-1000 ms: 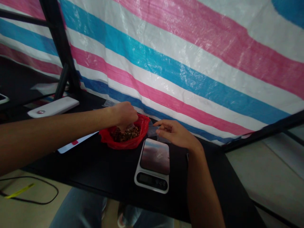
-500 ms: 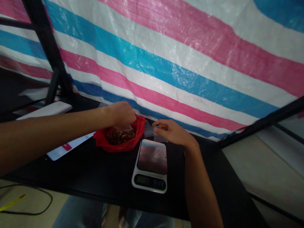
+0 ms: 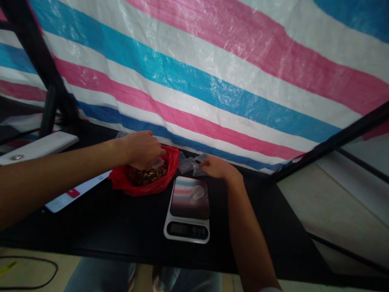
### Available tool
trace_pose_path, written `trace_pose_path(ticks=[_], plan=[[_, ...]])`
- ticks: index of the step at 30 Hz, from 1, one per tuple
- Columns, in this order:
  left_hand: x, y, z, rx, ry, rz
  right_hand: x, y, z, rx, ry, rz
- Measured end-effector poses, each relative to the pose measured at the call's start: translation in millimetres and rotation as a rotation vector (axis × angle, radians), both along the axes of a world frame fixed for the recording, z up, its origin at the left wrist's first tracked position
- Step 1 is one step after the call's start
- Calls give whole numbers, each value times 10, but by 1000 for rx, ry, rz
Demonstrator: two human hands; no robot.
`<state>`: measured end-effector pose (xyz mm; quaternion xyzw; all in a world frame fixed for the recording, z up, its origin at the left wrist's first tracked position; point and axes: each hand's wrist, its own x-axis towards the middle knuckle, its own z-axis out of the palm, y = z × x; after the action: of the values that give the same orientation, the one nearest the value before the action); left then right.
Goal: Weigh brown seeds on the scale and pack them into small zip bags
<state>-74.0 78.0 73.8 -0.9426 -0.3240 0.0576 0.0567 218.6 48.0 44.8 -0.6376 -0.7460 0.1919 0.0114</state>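
My left hand (image 3: pixel 142 150) reaches over a red plastic bag (image 3: pixel 142 190), fingers closed on a piece of clear plastic (image 3: pixel 158 163) whose kind I cannot make out. Small brown dried pieces (image 3: pixel 148 175), like seeds or nuts, fill the opened bag. To the right, my right hand (image 3: pixel 217 166) pinches a small clear plastic bag (image 3: pixel 199 162) lying at the back of the table. Between and in front of both hands stands a white kitchen scale (image 3: pixel 168 219) with a shiny plate. A pale round shape shows on that plate, perhaps a reflection.
A sheet or screen with a red mark (image 3: pixel 73 192) lies left of the red bag, under my left forearm. A long white object (image 3: pixel 42 146) sits behind that forearm. Striped plastic sheeting (image 3: pixel 182 101) hangs behind the black table (image 3: pixel 121 227), between dark frame posts.
The view has shifted, and things appear slightly further left. My right fingers have closed on the clear bag, which looks lifted and crumpled. My left hand stays over the red bag.
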Motion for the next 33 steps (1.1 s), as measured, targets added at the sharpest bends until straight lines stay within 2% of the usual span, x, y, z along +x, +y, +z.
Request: trace_pose_path(ticks=[3, 5, 9, 12, 15, 17, 20, 24, 26, 29, 31, 33], plan=[[-94, -16, 12, -23, -14, 26, 20, -47, 81, 55, 16, -7], [-157, -22, 3, -134, -137, 42, 3, -72, 120, 114, 127, 31], [-219, -32, -141, -552, -564, 45, -156, -118, 156, 236, 455, 137], [-161, -61, -330, -899, -910, 154, -343, -178, 176, 284, 681, 263], [-36, -100, -477, -1172, -1078, 162, -494, -240, 188, 224, 741, 337], [44, -127, -516, -1238, -1096, 132, -542, -264, 185, 155, 752, 349], [100, -164, -510, -1181, -1006, 95, -521, -268, 189, 103, 748, 322], [22, -172, -508, -1078, -894, 85, -297, -256, 256, 154, 702, 201], [-51, -150, -531, -953, -896, 114, -99, -250, 308, 152, 665, 128], [-135, -110, -564, -679, -840, 168, 257, -228, 369, 144, 533, 13], [-151, -99, -574, -538, -705, 165, 495, -201, 376, 153, 377, -95], [-136, -102, -580, -469, -553, 130, 701, -172, 349, 156, 201, -213]])
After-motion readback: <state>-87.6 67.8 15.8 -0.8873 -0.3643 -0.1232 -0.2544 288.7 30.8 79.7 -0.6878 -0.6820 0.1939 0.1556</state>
